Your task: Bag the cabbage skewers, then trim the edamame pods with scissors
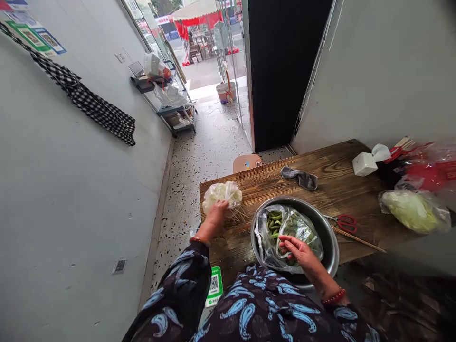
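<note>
My left hand (215, 216) rests on a clear plastic bag of pale greens (223, 194) at the left end of the wooden table (331, 175); its fingers grip the bag's near edge. My right hand (298, 251) lies over a clear bag of green pods (290, 227) that sits inside a round metal basin (329, 237). The fingers touch the bag's plastic but I cannot tell if they pinch it.
Red-handled scissors (345, 222) and a thin wooden stick (358, 239) lie right of the basin. A grey rag (300, 177), a white tissue box (365, 163), a bagged cabbage (413, 211) and red bags (429, 171) sit farther back. A chair (247, 162) stands beyond the table.
</note>
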`<state>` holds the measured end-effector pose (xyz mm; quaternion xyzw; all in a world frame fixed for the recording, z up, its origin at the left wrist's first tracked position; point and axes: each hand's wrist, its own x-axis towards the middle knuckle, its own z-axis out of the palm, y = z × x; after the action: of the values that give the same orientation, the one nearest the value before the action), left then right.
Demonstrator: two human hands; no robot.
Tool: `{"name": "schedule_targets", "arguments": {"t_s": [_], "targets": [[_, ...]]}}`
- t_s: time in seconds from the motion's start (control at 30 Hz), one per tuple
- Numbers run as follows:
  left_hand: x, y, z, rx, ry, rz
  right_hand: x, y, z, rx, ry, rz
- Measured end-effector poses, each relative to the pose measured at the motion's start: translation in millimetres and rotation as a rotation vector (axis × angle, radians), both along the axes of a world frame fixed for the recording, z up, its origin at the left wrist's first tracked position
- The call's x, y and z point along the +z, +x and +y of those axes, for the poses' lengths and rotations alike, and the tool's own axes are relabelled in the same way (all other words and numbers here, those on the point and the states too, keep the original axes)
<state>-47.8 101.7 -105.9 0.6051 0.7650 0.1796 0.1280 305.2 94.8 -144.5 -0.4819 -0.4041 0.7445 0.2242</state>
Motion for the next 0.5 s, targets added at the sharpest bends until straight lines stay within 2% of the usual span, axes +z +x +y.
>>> {"name": "schedule_targets", "arguments": {"t_s": [0.07, 0.13, 0.33, 0.5], "targets": [[-18.5, 11.7, -3.4, -0.044, -0.05, 0.027, -4.2, 2.7, -4.6, -0.021, -0.015, -0.026], [-29.3, 16.8, -6.3, -0.063, -0.081, 0.066, -7.2, 4.7, -7.4, -0.037, -0.023, -0.046], [-34.0, 5.7, -16.4, -0.067, -0.067, 0.175, -9.6, 8.6, -2.1, -0.018, -0.035, -0.065], [-46.0, -3.5, -24.3, -0.062, -0.013, 0.218, -7.7, 13.6, 4.8, -0.079, 0.037, -0.095]]}}
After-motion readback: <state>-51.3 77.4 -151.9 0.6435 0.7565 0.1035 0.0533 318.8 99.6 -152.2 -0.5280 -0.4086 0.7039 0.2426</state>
